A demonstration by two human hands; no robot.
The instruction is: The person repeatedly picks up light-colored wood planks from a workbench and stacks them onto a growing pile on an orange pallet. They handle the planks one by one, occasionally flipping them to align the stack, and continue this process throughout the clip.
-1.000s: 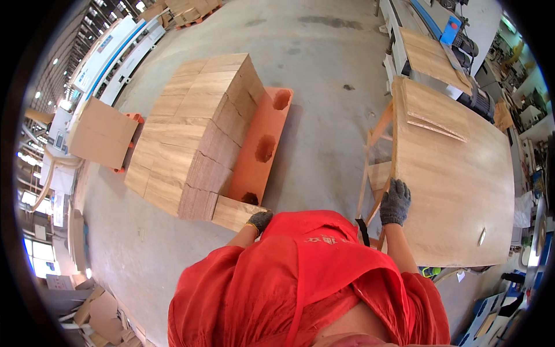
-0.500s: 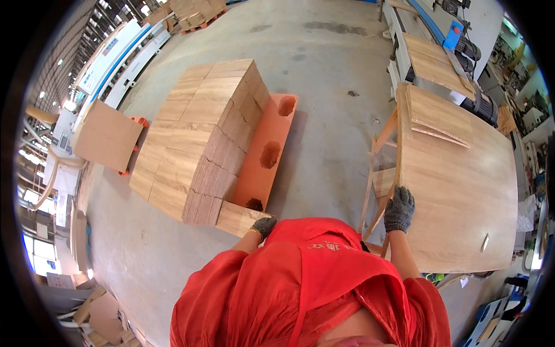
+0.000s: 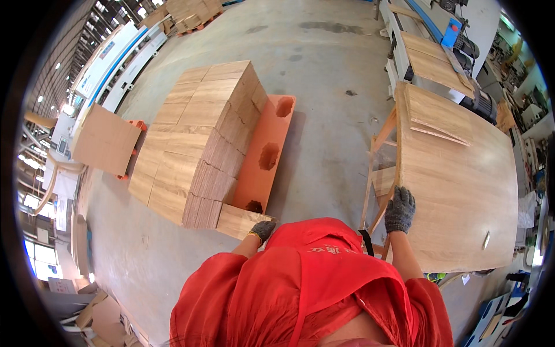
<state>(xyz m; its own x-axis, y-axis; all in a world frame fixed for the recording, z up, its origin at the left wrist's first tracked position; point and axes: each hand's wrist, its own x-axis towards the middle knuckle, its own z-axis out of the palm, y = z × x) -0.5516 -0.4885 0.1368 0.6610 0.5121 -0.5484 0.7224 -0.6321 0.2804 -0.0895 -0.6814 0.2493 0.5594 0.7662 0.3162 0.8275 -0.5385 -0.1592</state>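
Note:
My left hand (image 3: 262,230), in a dark grey knit glove, grips the right end of a short wood-grain board (image 3: 238,221). This board lies low at the near corner of a large stack of wood-grain boards (image 3: 188,139); its far underside is hidden. My right hand (image 3: 400,209), gloved alike, rests over the left edge of a wood-grain tabletop (image 3: 462,202), fingers stretched out and holding nothing. Two thin wood-grain panels (image 3: 439,118) lie overlapped at the tabletop's far end. A small pale metallic piece (image 3: 486,240) sits on its near right part.
The stack stands on an orange pallet (image 3: 269,156) with dark, rough holes. Left of it a brown board (image 3: 107,141) lies on orange supports. A machine (image 3: 430,52) with a motor stands beyond the tabletop, whose wooden legs (image 3: 371,179) reach the grey floor. Cardboard scraps (image 3: 107,318) lie lower left.
The view has shifted very slightly. My left hand has moved a little lower at the board's end; my right hand stays on the tabletop edge.

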